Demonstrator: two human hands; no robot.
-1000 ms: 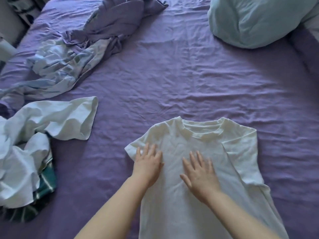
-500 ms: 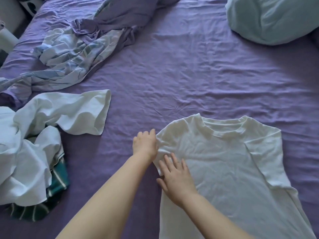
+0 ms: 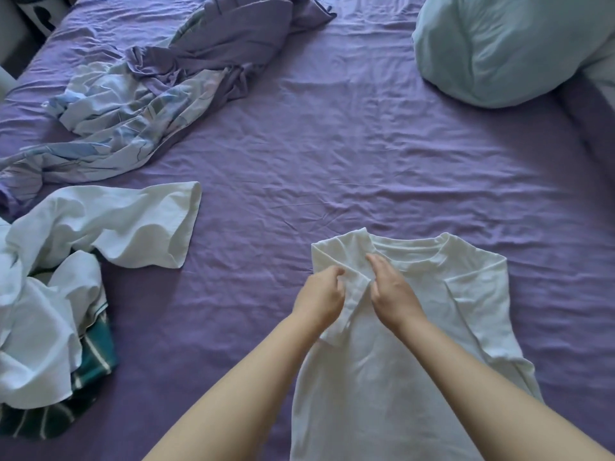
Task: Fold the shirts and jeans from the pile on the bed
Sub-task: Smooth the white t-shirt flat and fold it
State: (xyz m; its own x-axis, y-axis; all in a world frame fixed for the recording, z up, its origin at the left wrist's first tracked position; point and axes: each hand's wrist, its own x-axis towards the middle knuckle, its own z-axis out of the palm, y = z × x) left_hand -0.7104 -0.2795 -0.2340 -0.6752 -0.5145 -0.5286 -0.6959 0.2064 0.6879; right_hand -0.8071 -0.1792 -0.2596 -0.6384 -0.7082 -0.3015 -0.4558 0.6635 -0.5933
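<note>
— Head view: how far along?
— Early, I'd judge. One white shirt (image 3: 399, 344) lies flat on the bed (image 3: 332, 144), right sleeve tucked in.
— And the hands?
— Left hand (image 3: 321, 296) pinches its left sleeve; right hand (image 3: 394, 292) presses open-palmed beside it.
— What's left?
— The pile (image 3: 53, 294), well apart to the left.

**What we cannot see fully**

The bottom edge cuts off the white shirt (image 3: 382, 377) hem. The pillow (image 3: 506, 48) runs past the top and right edges. In the pile (image 3: 50, 321), white cloth hides most of a green striped garment (image 3: 95, 361). We cannot identify the dark patterned object (image 3: 40, 15) at the top left.
</note>
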